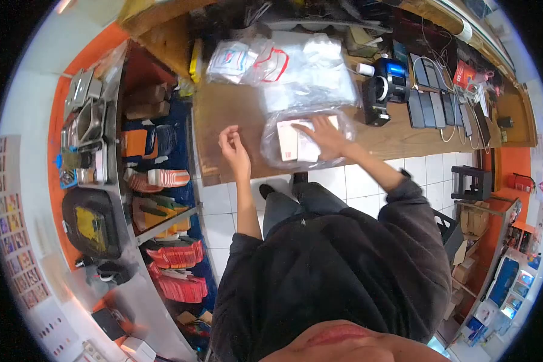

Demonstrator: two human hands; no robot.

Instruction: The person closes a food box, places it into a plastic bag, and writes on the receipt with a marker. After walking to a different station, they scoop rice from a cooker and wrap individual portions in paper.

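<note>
My right hand (327,137) lies with fingers spread on white boxes (288,142) on the wooden table. At least two boxes show, side by side; one has small red print on its face. A clear plastic bag (270,145) surrounds them, its crumpled edges spreading on the tabletop. My right palm covers part of the boxes. To their left, my left hand (234,151) is raised near the table's front edge, apart from the bag. Its fingers are loosely curled, with the thumb away from them, and nothing shows in it.
Behind the boxes lie clear plastic packages (311,78) and a printed bag (230,60). A black label-printer-like device (392,81) and rows of phones (428,108) with white cables occupy the right side. Shelves (163,181) stand left; a black stool (470,182) stands right.
</note>
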